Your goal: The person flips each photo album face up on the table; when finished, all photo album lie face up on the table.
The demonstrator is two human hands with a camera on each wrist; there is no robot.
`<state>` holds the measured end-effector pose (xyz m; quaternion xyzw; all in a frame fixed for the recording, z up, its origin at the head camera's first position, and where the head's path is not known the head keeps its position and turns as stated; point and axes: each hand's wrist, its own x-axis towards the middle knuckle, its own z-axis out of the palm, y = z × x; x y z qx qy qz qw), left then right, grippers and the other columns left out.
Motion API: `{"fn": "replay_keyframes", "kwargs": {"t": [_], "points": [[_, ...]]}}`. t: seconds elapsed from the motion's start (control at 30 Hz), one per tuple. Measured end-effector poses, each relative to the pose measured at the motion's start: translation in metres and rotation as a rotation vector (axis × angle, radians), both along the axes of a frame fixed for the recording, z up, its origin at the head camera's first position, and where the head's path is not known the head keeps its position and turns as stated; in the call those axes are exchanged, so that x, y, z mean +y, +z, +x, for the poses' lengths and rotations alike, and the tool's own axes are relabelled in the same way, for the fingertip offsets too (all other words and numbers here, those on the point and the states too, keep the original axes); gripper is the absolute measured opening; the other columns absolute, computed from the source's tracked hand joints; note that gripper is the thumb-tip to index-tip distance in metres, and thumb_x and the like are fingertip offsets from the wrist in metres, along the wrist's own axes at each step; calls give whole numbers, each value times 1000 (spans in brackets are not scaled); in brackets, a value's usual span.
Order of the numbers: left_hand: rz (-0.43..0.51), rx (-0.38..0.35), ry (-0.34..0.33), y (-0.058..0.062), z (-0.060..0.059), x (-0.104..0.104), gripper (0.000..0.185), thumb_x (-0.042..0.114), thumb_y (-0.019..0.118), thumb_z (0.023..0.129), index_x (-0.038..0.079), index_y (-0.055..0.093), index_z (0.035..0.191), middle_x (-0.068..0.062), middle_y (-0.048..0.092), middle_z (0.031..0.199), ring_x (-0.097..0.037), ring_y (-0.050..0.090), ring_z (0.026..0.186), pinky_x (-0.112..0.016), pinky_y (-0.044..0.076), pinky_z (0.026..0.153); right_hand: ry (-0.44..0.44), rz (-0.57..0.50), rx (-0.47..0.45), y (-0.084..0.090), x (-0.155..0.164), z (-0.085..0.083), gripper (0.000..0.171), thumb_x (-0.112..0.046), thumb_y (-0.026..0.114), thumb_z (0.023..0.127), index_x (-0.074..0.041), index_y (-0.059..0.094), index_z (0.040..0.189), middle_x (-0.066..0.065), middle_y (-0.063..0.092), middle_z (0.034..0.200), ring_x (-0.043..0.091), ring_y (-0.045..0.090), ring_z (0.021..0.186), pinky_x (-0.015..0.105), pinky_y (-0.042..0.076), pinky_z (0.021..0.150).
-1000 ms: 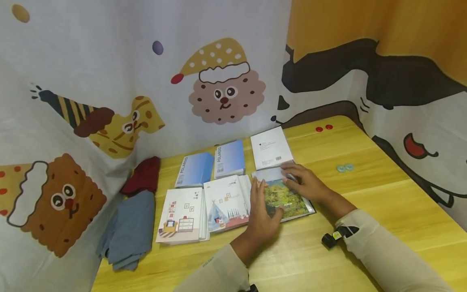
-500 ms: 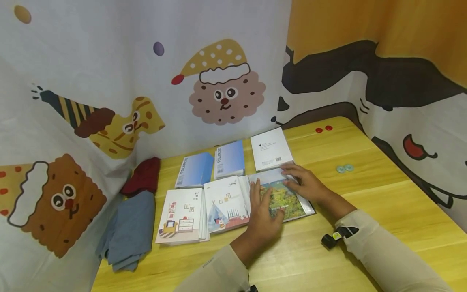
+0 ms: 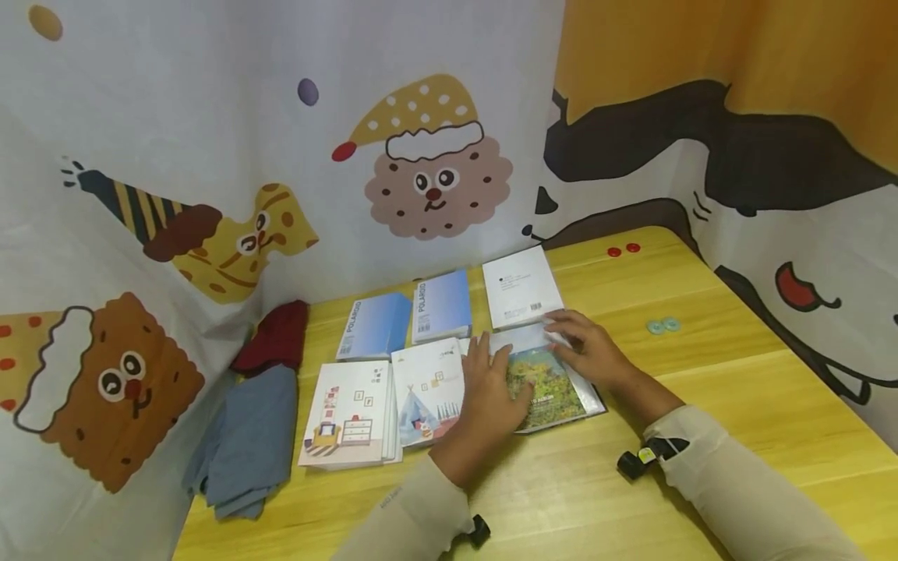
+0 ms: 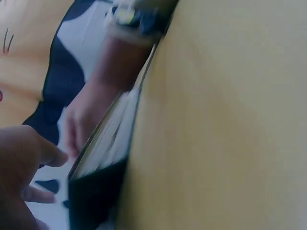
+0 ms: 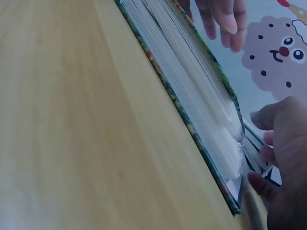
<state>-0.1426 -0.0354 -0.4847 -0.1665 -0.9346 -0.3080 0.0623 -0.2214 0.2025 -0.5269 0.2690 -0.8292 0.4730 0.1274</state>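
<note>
A photo album (image 3: 550, 393) with a green and yellow landscape cover lies on the table. My left hand (image 3: 491, 393) is over its left side and the neighbouring white book with a tent picture (image 3: 428, 389), fingers extended and spread. My right hand (image 3: 592, 351) is at the album's upper right corner, its fingers loosely bent near the edge. In the left wrist view, the album's dark spine (image 4: 98, 191) lies beside the left thumb. The album's page edges (image 5: 192, 96) show in the right wrist view, with the right hand's fingers (image 5: 273, 115) beyond them.
Left of these lies a white book with a furniture picture (image 3: 347, 413). Behind are two blue albums (image 3: 372, 323) (image 3: 442, 304) and a white book (image 3: 522, 286). Dark red cloth (image 3: 273, 339) and grey-blue cloth (image 3: 252, 440) lie at left; red buttons (image 3: 623, 249) and green buttons (image 3: 662, 325) at right.
My left hand has shifted left across the album's cover onto the tent book's right side, uncovering more of the cover. The right hand has stayed about the same.
</note>
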Motion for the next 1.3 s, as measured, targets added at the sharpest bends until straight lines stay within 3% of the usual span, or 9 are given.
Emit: {"fn": "replay_keyframes", "kwargs": {"t": [0.1, 0.17, 0.3, 0.4, 0.57, 0.8, 0.97, 1.1, 1.3], "points": [[-34, -74, 49, 7, -13, -7, 70, 38, 74, 102, 2, 52, 159, -33, 21, 177, -54, 18, 167, -80, 18, 130, -43, -42, 17, -3, -2, -2, 28, 5, 77, 98, 4, 75, 126, 24, 59, 150, 48, 59, 138, 5, 47, 100], [-54, -118, 78, 11, -21, -11, 74, 41, 73, 103, 3, 49, 161, -32, 19, 178, -53, 18, 167, -79, 17, 130, -73, -57, 55, -6, -3, -4, 28, 6, 76, 98, 4, 75, 125, 24, 60, 148, 39, 64, 126, 9, 50, 85], [-46, -194, 128, 16, -34, -20, 78, 44, 72, 103, 3, 46, 164, -30, 18, 180, -53, 16, 168, -78, 13, 132, -118, -67, 116, -8, -7, -9, 27, 10, 76, 96, 4, 76, 122, 23, 61, 138, 20, 59, 83, 17, 44, 60], [-49, -225, 156, 14, -42, -26, 79, 48, 70, 105, 4, 44, 165, -28, 19, 180, -51, 14, 169, -78, 12, 132, -153, -64, 104, -9, -9, -10, 29, 11, 76, 95, 5, 75, 124, 24, 59, 139, 19, 54, 72, 17, 42, 55], [-91, -195, 196, 4, -51, -31, 77, 50, 69, 105, 5, 47, 164, -26, 22, 179, -50, 14, 169, -78, 11, 132, -197, -63, 23, -9, -11, -13, 31, 8, 74, 97, 6, 72, 128, 25, 53, 147, 37, 70, 101, 15, 49, 65], [-81, -151, 203, -5, -52, -30, 73, 49, 68, 105, 4, 52, 160, -26, 24, 179, -51, 13, 169, -79, 10, 131, -249, -20, -55, -9, -13, -18, 34, 4, 73, 99, 3, 70, 133, 24, 51, 149, 41, 66, 115, 17, 52, 71], [-123, -124, 147, -8, -54, -27, 68, 53, 61, 109, 4, 55, 157, -21, 26, 180, -47, 9, 171, -83, 10, 129, -278, 16, -90, -9, -13, -21, 39, 1, 70, 101, 0, 68, 140, 24, 49, 154, 43, 62, 128, 35, 59, 86], [-138, -115, 121, -9, -57, -25, 69, 55, 57, 111, 5, 54, 158, -19, 25, 181, -45, 10, 171, -84, 8, 128, -293, 24, -89, -8, -13, -24, 41, 0, 68, 102, 0, 67, 142, 26, 48, 157, 46, 62, 130, 52, 60, 90], [-132, -110, 130, -6, -60, -22, 72, 56, 60, 109, 6, 52, 161, -18, 24, 182, -45, 12, 171, -85, 5, 127, -305, 26, -103, -6, -11, -27, 41, 0, 67, 102, 0, 67, 144, 27, 47, 159, 50, 59, 136, 62, 58, 102]]}}
